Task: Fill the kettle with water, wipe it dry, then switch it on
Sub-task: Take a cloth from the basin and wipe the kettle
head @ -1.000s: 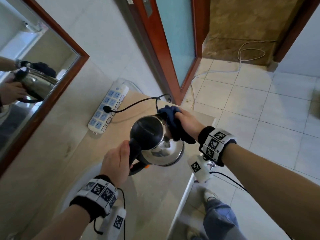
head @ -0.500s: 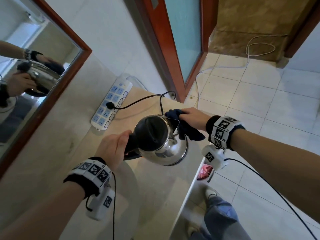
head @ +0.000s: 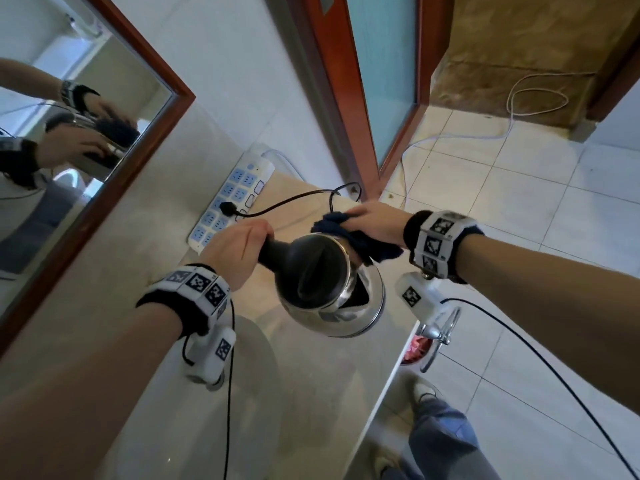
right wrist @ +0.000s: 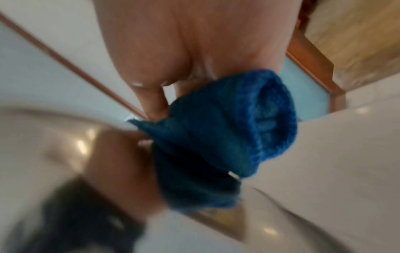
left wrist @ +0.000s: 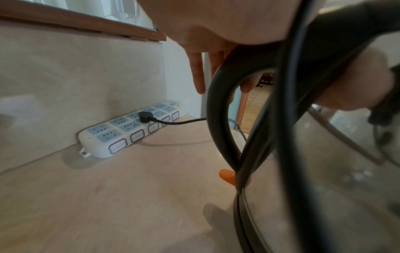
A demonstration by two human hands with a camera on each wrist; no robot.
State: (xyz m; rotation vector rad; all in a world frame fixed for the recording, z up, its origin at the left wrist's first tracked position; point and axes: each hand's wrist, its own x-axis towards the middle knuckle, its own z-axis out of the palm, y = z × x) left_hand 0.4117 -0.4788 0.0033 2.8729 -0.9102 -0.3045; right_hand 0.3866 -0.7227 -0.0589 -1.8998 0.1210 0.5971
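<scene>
A steel kettle (head: 346, 317) with a black lid (head: 311, 268) is held tilted above the counter. My left hand (head: 239, 247) grips its black handle (left wrist: 218, 119), fingers curled round the top of the loop. An orange switch (left wrist: 227, 176) shows at the foot of the handle. My right hand (head: 374, 223) holds a bunched dark blue cloth (head: 349, 233) against the kettle's far upper side, by the spout. In the blurred right wrist view the blue cloth (right wrist: 227, 137) hangs from my fingers (right wrist: 153, 102) onto the shiny kettle wall (right wrist: 75, 145).
A white and blue power strip (head: 228, 209) lies along the back wall with a black plug (head: 227, 207) in it; its cord runs behind my right hand. A framed mirror (head: 69, 133) is left, a door (head: 381, 81) ahead. The beige counter (head: 311, 393) ends right, above tiled floor.
The kettle has turned so its handle points left and has tipped over further. My right hand has slid the cloth from the kettle's right side round to its far side.
</scene>
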